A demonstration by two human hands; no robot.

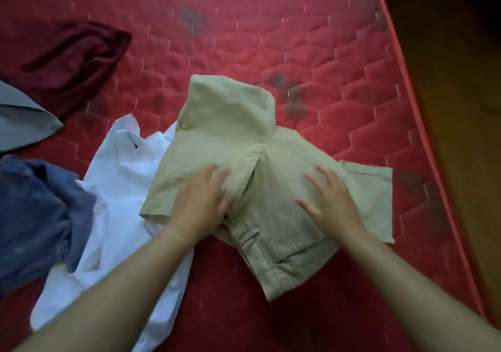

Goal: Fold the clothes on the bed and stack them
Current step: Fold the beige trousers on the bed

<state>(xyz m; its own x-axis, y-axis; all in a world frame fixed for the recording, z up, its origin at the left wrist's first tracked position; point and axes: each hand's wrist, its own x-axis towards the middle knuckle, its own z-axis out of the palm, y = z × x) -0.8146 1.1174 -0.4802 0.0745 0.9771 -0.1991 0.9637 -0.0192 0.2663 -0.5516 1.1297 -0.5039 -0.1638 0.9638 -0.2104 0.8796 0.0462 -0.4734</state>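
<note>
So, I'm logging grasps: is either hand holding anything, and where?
Nothing is held. Left hand and right hand press flat, fingers straight, on the beige shirt, mid-body.

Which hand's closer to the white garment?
Left. The left hand presses the beige shirt right beside the white garment; the right hand rests on the shirt's far side, apart from it.

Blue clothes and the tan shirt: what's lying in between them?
A crumpled white garment lies between the blue clothes and the tan shirt, with its edge tucked under the tan shirt. The head view shows it.
</note>
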